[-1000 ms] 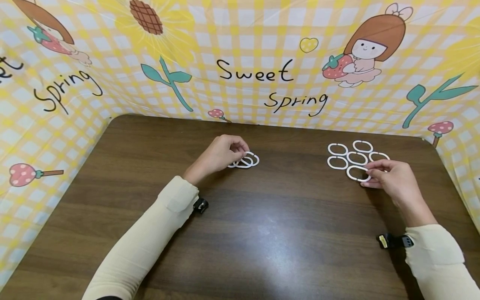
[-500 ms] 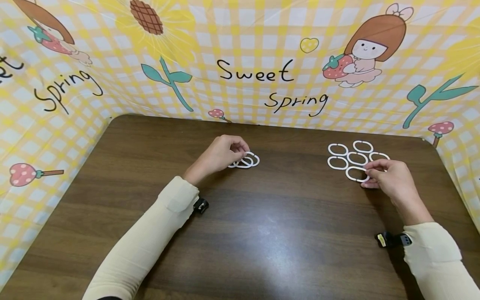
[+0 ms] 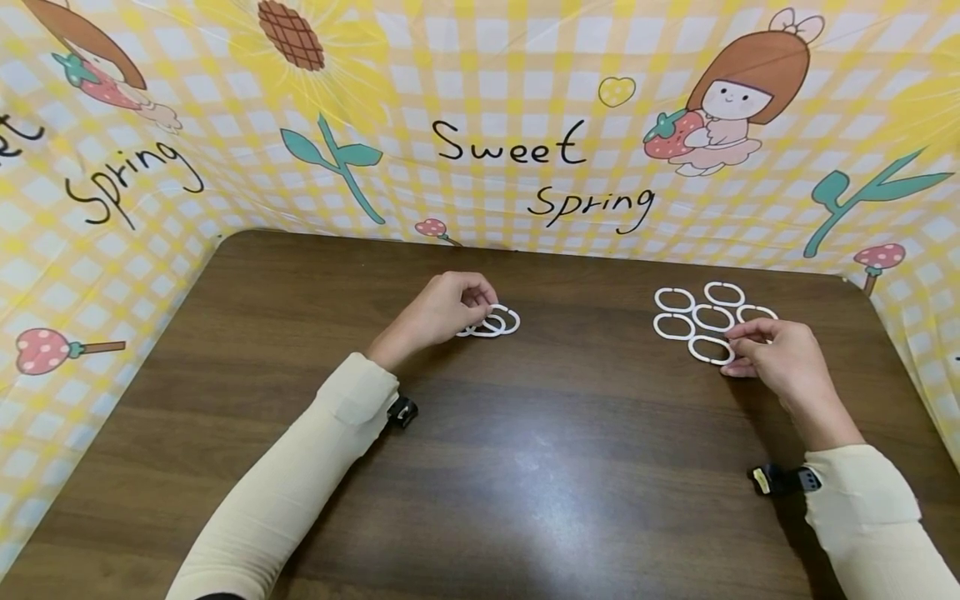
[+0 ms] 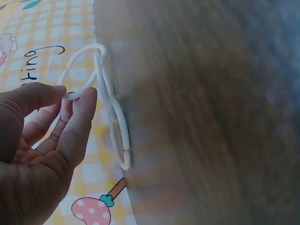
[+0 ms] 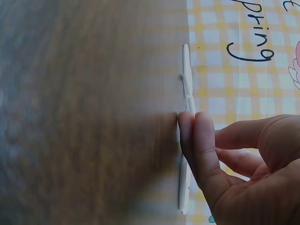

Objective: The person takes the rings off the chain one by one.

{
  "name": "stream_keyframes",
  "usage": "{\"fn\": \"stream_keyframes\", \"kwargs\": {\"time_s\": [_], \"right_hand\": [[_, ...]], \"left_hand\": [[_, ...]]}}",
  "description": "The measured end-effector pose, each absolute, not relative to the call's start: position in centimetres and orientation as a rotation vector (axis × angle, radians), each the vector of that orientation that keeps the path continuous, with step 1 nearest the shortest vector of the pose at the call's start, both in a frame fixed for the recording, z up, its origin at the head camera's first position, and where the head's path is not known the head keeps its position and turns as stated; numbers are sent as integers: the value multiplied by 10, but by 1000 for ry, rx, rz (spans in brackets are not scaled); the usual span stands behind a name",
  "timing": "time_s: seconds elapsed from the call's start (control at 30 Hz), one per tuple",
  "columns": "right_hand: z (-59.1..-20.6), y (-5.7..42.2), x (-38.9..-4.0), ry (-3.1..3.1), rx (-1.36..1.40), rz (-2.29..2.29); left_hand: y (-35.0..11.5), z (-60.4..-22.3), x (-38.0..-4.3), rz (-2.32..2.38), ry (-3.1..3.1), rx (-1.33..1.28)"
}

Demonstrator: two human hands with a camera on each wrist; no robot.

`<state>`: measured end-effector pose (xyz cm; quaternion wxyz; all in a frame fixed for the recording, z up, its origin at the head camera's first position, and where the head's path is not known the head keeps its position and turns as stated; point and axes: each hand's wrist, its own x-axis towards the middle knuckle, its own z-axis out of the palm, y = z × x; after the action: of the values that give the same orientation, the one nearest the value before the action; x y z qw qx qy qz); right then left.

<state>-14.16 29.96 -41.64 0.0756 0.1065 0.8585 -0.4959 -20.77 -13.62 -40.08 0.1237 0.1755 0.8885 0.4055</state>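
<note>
In the head view my left hand [image 3: 448, 307] is over the left-centre of the table. Its thumb and fingertips pinch a white plastic C-shaped link [image 4: 90, 84], which hooks into other white links [image 4: 123, 123] in a short chain. Part of that chain hides behind the fingers from above. At the right, my right hand [image 3: 786, 360] pinches the right end of a white link [image 3: 692, 348] between thumb and fingers, low at the table top. Several loose white links [image 3: 656, 327] lie flat just behind it, close together; one is partly covered by the right hand.
The brown wooden table [image 3: 525, 433] ends at the back against a yellow checked cloth [image 3: 517, 208] with printed pictures and words. This cloth also stands along the left and right sides. Black camera straps [image 3: 783, 480] sit at both wrists over cream sleeves.
My right hand has slid its link slightly left, close in front of the loose ones. The left hand keeps its pinch on the chain almost without moving.
</note>
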Motion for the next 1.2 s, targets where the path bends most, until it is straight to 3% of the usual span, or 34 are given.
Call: {"fn": "stream_keyframes", "kwargs": {"time_s": [0.47, 1.2], "right_hand": [[-403, 288, -142, 2664, 245, -1465], [-389, 211, -164, 2578, -32, -1633]], "left_hand": [[-136, -401, -208, 1165, 2601, 505], [-135, -402, -207, 1157, 2590, 480]]}}
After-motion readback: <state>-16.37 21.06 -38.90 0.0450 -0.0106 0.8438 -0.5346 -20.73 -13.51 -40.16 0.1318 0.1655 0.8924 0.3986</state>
